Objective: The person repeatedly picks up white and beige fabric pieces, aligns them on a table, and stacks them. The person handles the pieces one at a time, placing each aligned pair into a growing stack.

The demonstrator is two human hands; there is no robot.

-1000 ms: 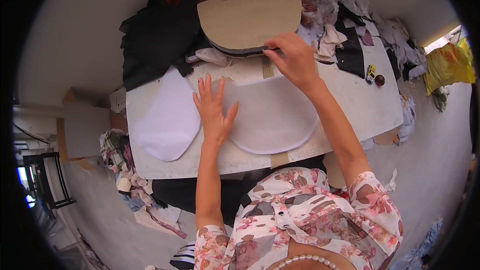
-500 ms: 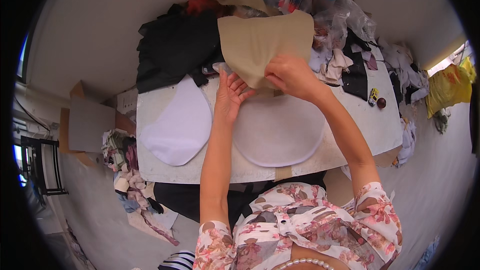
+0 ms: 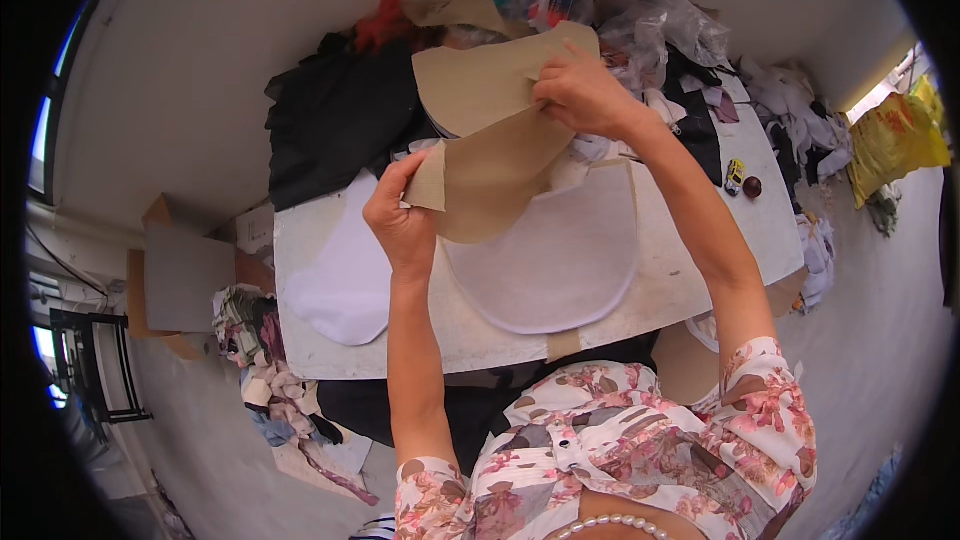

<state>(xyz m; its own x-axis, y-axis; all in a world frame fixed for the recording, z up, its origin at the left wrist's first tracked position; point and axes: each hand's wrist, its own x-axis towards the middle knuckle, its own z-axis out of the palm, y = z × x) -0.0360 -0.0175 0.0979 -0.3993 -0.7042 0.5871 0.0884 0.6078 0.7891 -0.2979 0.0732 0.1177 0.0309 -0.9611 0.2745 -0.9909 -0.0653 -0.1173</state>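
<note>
1. I see the left hand (image 3: 401, 220) pinching the left end of a tan curved fabric piece (image 3: 500, 185), which is lifted at the centre of the frame.
2. The right hand (image 3: 586, 95) grips the same piece by its upper right edge, fingers bunched together.
3. Below it, I have a pale curved panel (image 3: 545, 275) on the white table (image 3: 665, 240), partly hidden; a white panel (image 3: 340, 285) lies to its left.
4. Farther out, another tan piece (image 3: 470, 80) sits upper centre, beside black fabric (image 3: 340, 115) at upper left.
</note>
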